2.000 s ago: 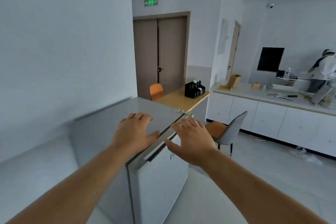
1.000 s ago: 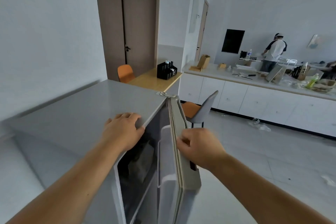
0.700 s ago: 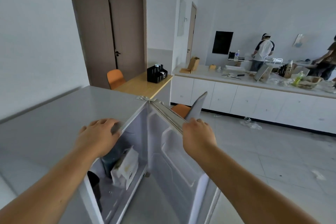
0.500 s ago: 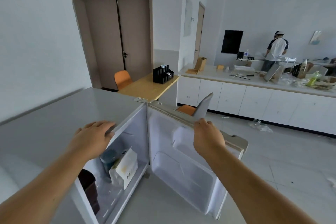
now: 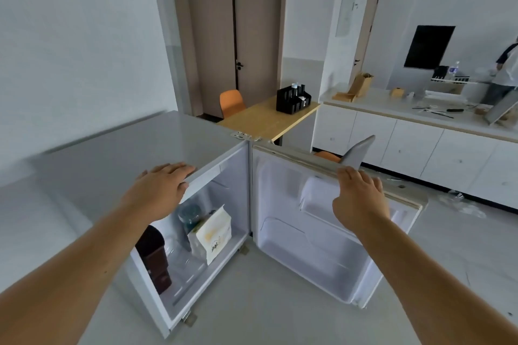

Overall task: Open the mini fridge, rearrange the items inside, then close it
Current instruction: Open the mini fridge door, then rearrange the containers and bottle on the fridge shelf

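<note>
One second back the door (image 5: 322, 235) stood barely ajar; now it swings wide at lower right, so opening is done. My right grip (image 5: 360, 202) clamps its top edge; my left grip (image 5: 159, 190) lies flat and apart on the fridge (image 5: 117, 154) top. Bag (image 5: 214, 234) and dark jar (image 5: 154, 255) sit at centre-left, with clear floor (image 5: 252, 302) in front.

The mini fridge (image 5: 117, 165) is taken as landmark. Its door (image 5: 322, 232) is swung open to its right. Inside it, a jar (image 5: 153, 258) is placed at the left, a carton (image 5: 214, 235) at the right, a bottle (image 5: 189, 214) behind the carton. A table (image 5: 266, 120) is set behind the fridge.
</note>
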Tool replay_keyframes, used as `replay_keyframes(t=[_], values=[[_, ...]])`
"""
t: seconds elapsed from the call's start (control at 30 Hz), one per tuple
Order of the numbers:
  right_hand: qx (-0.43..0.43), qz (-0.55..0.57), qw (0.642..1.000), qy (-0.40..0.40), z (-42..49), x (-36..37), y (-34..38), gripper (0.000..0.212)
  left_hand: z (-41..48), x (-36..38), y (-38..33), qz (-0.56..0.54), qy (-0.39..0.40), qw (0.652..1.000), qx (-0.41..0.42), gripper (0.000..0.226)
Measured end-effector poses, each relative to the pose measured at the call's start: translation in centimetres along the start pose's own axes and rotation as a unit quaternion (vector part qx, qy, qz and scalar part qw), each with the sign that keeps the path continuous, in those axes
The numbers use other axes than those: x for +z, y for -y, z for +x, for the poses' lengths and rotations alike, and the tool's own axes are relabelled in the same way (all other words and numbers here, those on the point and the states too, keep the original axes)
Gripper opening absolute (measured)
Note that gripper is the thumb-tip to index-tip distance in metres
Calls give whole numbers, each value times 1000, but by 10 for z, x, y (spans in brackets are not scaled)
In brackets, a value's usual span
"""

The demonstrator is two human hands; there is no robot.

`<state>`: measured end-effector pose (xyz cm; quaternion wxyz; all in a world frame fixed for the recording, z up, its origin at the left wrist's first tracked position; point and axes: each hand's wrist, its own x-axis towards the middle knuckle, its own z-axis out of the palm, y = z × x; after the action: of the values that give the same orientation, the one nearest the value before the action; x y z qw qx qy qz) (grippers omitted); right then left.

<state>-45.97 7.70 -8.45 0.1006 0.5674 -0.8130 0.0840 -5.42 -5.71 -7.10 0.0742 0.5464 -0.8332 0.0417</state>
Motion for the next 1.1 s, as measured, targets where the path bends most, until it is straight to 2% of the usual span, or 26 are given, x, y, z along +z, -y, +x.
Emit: replay_keyframes(t=[0.03, 0.1, 0.17, 0.2, 0.27, 0.33, 0.4, 0.5, 0.6, 0.7, 0.77, 0.93, 1.03, 1.1], values=[[6, 12, 1000, -13, -1, 1, 3, 60, -5, 0, -3, -10, -23, 1000, 3, 51], [-3, 74, 994, -76, -7, 5, 18, 55, -22, 6, -15, -42, -127, 990, 49, 43], [-55, 167, 975, -138, -19, 16, 51, 46, -45, 28, -34, -89, -221, 964, 117, 26], [-78, 204, 967, -128, -25, 26, 73, 39, -56, 44, -44, -123, -230, 956, 133, 21], [-100, 245, 964, -33, -35, 49, 123, 23, -69, 83, -57, -193, -174, 962, 89, 19], [-79, 273, 952, 117, -32, 79, 173, 15, -72, 125, -57, -256, -97, 961, -34, 26], [-51, 293, 927, 228, -18, 110, 215, 23, -67, 163, -49, -310, -55, 937, -149, 36], [-16, 300, 904, 303, 15, 155, 261, 23, -51, 206, -32, -387, -37, 877, -282, 54], [6, 280, 896, 346, 44, 189, 293, 33, -35, 238, -21, -446, -24, 829, -338, 68], [54, 309, 878, 362, 58, 216, 311, 43, -17, 259, -17, -467, 2, 814, -346, 71], [65, 317, 869, 374, 63, 227, 318, 34, -7, 269, -15, -479, 16, 806, -346, 71], [124, 404, 819, 388, 71, 238, 320, 16, 6, 280, -6, -499, 41, 788, -358, 69], [84, 385, 844, 363, 79, 240, 311, 11, 10, 286, -13, -505, 51, 787, -351, 61], [48, 355, 864, 354, 85, 242, 301, 14, 13, 290, -25, -524, 52, 773, -353, 53]])
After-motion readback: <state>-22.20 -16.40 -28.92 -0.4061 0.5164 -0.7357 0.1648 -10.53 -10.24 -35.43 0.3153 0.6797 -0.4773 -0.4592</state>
